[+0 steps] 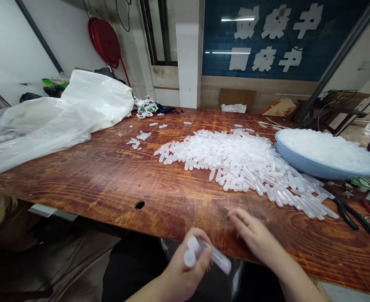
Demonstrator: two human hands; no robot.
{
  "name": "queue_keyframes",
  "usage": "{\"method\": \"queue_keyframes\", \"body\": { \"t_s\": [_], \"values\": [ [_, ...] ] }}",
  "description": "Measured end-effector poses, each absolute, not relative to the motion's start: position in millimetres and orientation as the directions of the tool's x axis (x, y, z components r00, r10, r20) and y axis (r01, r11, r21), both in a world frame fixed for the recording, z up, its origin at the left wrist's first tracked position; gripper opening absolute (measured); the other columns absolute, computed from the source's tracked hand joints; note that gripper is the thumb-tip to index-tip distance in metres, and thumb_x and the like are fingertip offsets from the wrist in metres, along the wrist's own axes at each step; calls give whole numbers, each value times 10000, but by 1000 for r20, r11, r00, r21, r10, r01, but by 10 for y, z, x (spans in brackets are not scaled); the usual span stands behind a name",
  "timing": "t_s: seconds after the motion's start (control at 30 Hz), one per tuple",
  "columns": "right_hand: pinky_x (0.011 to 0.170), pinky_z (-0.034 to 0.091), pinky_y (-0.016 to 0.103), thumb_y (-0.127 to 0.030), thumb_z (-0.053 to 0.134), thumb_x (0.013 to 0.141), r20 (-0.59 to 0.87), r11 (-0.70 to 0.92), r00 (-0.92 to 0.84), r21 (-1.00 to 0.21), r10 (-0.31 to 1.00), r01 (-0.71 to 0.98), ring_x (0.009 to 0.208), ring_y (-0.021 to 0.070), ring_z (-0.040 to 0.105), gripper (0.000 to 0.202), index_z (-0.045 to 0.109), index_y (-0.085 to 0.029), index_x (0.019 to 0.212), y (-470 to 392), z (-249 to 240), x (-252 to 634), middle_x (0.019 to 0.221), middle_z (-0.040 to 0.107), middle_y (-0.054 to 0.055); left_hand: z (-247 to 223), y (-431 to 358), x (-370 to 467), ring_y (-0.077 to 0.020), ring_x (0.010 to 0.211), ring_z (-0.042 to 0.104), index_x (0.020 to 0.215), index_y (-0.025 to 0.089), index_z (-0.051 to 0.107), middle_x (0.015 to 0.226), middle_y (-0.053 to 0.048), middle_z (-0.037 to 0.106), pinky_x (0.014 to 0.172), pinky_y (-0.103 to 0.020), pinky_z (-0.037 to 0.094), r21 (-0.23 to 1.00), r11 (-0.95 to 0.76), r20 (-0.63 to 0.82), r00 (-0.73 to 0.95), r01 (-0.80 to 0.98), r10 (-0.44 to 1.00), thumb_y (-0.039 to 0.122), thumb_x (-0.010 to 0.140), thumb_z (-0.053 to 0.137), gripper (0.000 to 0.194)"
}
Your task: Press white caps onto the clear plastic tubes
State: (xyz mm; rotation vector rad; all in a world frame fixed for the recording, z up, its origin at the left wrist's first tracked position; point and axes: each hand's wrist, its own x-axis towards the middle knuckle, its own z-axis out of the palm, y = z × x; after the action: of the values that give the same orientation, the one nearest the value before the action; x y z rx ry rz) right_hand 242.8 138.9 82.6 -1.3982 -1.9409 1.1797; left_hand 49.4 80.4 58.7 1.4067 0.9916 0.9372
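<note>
My left hand (180,272) is closed around several translucent white plastic tubes (221,261) just off the table's front edge. Two round tube ends point up towards me, and a longer tube sticks out to the right past my thumb. To its right, my right hand (254,237) hovers over the front edge with its fingers loosely stretched out and nothing visible in them. Beyond both hands a wide heap of similar plastic tubes (235,155) covers the wooden table (109,172).
A blue basin (323,167) full of translucent pieces stands at the right. Black-handled pliers (350,214) lie near the right edge. White plastic sheeting (90,98) spreads over the left side. A hole (139,205) pierces the tabletop near its front. Loose small pieces (143,136) lie left of the heap.
</note>
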Motion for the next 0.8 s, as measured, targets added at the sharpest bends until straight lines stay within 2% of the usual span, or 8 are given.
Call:
{"method": "queue_keyframes", "body": {
  "t_s": [0.1,0.2,0.27,0.43,0.6,0.7,0.77,0.8],
  "values": [
    [751,402,329,-398,372,841,18,9,1,-571,1000,821,837,207,544,303,488,-189,1027,1754,811,2743,973,556,82,412,716,481,-91,578,443,840,180,470,658,35,473,533,-193,379,948,66,-239,562,310,792,320,786,490,152],
    [767,422,364,-384,415,820,121,-4,60,-419,991,908,915,249,551,399,458,-160,1147,2059,698,2902,1043,534,127,95,725,531,-121,581,522,880,177,526,635,28,536,569,-230,422,788,230,-545,474,571,692,313,780,473,177],
    [763,433,382,-381,456,801,137,14,38,-362,990,932,944,274,549,414,486,-153,1146,2172,627,2911,1064,525,143,-125,797,563,-174,725,595,1018,162,526,795,-28,628,683,-281,456,723,285,-607,383,629,696,402,780,484,341],
    [836,418,379,-258,426,815,195,72,2,-372,981,925,919,244,552,286,555,-119,1029,2214,562,2826,1054,538,139,-302,1047,558,-271,1129,478,1263,143,416,1261,-131,492,916,-363,393,667,148,-597,405,730,693,640,656,539,793],
    [788,447,323,-321,439,808,268,94,31,-442,963,892,803,191,563,328,544,-109,1034,2092,635,2852,944,569,113,420,1159,529,-298,930,600,1032,176,624,980,-107,656,800,-412,456,589,-312,-592,660,746,463,448,715,580,419],
    [795,451,351,-394,410,809,292,129,48,-557,955,821,824,201,561,416,523,-129,1109,1898,643,2856,929,575,100,1036,1410,572,-165,762,634,990,190,621,827,-34,677,700,-264,483,768,-400,-502,858,500,110,273,866,375,288],
    [823,446,361,-431,420,798,252,142,42,-669,967,730,889,210,558,416,541,-155,1086,1717,589,2818,967,577,98,1286,1731,646,-129,756,614,919,200,618,852,-7,667,712,-224,464,636,-427,-375,741,643,556,254,862,388,243],
    [829,448,352,-446,432,795,210,134,34,-729,977,671,915,208,558,401,550,-170,1061,1620,547,2786,990,579,93,1337,1920,693,-148,803,609,920,199,608,892,-18,662,733,-235,458,501,-338,-281,520,796,807,263,850,403,226]
  ]
}}
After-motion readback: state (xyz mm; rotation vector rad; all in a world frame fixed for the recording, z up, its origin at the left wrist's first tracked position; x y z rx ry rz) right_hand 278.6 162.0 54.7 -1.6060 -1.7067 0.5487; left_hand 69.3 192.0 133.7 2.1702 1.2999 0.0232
